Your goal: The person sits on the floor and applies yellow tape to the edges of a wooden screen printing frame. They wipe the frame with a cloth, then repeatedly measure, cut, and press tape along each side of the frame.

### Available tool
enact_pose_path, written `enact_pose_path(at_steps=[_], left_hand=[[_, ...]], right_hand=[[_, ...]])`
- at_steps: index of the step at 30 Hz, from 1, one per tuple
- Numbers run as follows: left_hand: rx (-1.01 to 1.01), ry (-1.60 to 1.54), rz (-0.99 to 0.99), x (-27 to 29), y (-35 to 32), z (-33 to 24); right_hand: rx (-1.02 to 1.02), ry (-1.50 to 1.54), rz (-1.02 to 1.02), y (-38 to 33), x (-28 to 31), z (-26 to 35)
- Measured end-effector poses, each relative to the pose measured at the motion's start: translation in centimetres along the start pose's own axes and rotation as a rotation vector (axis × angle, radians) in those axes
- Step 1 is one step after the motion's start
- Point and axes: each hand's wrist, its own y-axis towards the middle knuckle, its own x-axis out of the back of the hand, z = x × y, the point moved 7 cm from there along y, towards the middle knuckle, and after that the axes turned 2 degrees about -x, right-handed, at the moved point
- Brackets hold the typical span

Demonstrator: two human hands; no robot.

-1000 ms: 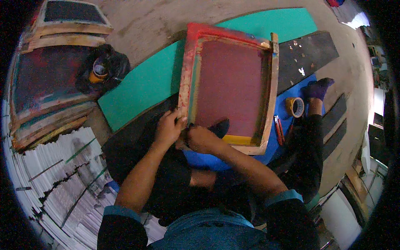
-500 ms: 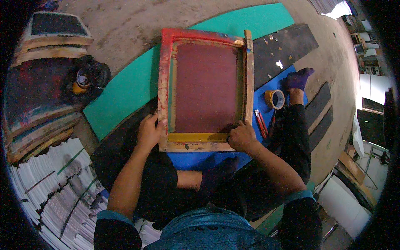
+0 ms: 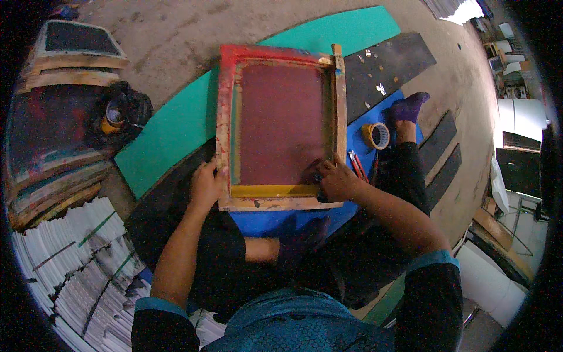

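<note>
The person sits on the concrete floor with a wooden screen-printing frame (image 3: 280, 126) lying flat in front of them, its rails stained red and yellow and its mesh a dull maroon. The frame rests partly on a blue sheet (image 3: 275, 222) over their lap and partly on a long green board (image 3: 176, 126) that runs slantwise across the floor.

The left hand (image 3: 205, 185) grips the frame's lower left corner, fingers curled round the outer rail. The right hand (image 3: 336, 180) lies on the lower right corner with its fingers bent down onto the mesh edge; something dark sits under the fingertips, but I cannot tell what it is or whether it is pinched.

As for containers, a small round tin with a yellow-orange rim (image 3: 112, 117) stands open to the left, nested in a crumpled black plastic bag (image 3: 132, 105) (its contents look dark, no more can be said). To the right of the frame, on the blue sheet, a roll of yellowish tape (image 3: 376, 135) lies flat, near the person's foot in a purple sock (image 3: 410, 107). Between tape and frame lie a few red pens or markers (image 3: 356, 164).

Further screen frames (image 3: 70, 47) are stacked at the upper left. White stacked sheets (image 3: 64, 258) fan out at the lower left, edges smudged black. Dark strips (image 3: 387, 61) lie beyond the green board.
</note>
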Motion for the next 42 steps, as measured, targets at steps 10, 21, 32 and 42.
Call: enact_pose_path(at_steps=[10,21,32,42], left_hand=[[-0.01,0.05,-0.024,1.0,-0.1,-2.3],[-0.011,0.031,-0.021,0.8,0.0,-2.2],[0.049,0.029,0.015,1.5,-0.2,-2.7],[0.046,-0.001,-0.001,-0.5,0.2,0.2]], right_hand=[[-0.234,0.243,0.091,1.8,-3.4,0.5],[-0.099,0.506,-0.231,14.8,-1.7,10.5],[0.022,0.245,-0.558,14.2,4.0,12.5],[-0.11,0.254,-0.094,10.1,1.3,8.7]])
